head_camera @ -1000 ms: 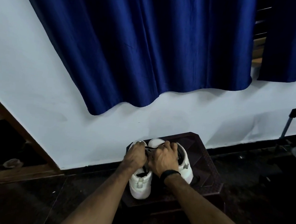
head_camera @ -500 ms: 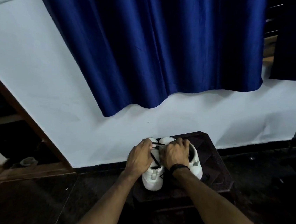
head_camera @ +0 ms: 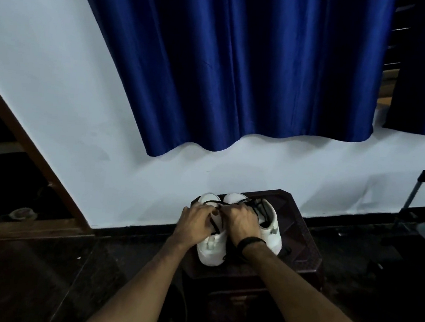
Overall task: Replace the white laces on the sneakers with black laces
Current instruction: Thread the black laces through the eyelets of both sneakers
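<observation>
The room is dim; the dark tiled floor point(head_camera: 37, 273) nearly vanishes into shadow. The pale painted wall point(head_camera: 56, 92) is the brightest surface, evenly lit without glare. Wide-angle distortion slants the straight lines at the edges, and detail is soft throughout.

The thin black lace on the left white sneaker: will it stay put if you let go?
Probably not. The thin black lace looks floppy, sagging across the left white sneaker where the left hand and right hand pinch it. It likely weighs almost nothing and may slip back through the eyelets.
</observation>
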Action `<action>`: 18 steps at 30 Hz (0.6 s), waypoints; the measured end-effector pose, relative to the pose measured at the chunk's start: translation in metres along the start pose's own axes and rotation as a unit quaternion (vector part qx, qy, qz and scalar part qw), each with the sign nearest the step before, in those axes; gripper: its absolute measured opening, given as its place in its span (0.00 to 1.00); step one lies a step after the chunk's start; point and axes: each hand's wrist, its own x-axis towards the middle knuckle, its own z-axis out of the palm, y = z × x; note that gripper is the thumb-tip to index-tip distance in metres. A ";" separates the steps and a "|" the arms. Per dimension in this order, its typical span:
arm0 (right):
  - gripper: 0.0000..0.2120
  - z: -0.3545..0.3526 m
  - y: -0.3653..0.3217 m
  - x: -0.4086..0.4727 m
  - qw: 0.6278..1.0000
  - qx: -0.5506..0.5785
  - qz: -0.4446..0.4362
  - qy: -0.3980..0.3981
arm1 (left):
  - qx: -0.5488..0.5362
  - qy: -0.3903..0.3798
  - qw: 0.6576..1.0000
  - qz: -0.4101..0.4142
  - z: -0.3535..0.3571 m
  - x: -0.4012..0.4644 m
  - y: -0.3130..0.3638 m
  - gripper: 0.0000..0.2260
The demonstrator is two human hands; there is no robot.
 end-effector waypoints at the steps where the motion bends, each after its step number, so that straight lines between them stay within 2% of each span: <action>1: 0.06 0.004 0.000 -0.003 1.000 0.003 0.027 0.011 | 0.032 -0.051 0.998 0.007 -0.004 0.002 -0.003 0.13; 3: 0.05 0.008 0.000 -0.008 0.997 0.014 0.059 0.042 | 0.072 -0.116 0.991 0.013 -0.010 0.008 -0.004 0.15; 6: 0.05 0.014 -0.003 -0.010 0.994 0.004 0.074 0.076 | 0.091 -0.133 0.987 0.011 -0.009 0.016 0.003 0.12; 9: 0.06 0.019 -0.001 -0.012 0.992 0.039 0.095 0.075 | 0.086 -0.061 0.994 0.011 0.003 0.013 0.009 0.09; 12: 0.08 0.017 -0.006 -0.012 0.981 0.133 0.125 0.063 | 0.007 0.044 0.999 -0.022 0.018 0.001 0.001 0.08; 13: 0.07 0.013 -0.010 -0.010 0.967 0.199 0.151 0.046 | -0.022 0.070 0.996 -0.041 0.022 -0.002 -0.002 0.08; 15: 0.07 0.009 -0.015 -0.002 0.917 0.328 0.227 0.017 | -0.060 0.094 0.992 -0.063 0.027 -0.005 -0.005 0.12; 18: 0.10 0.004 -0.016 0.003 0.877 0.401 0.265 0.021 | -0.095 0.121 0.984 -0.084 0.030 -0.006 -0.001 0.08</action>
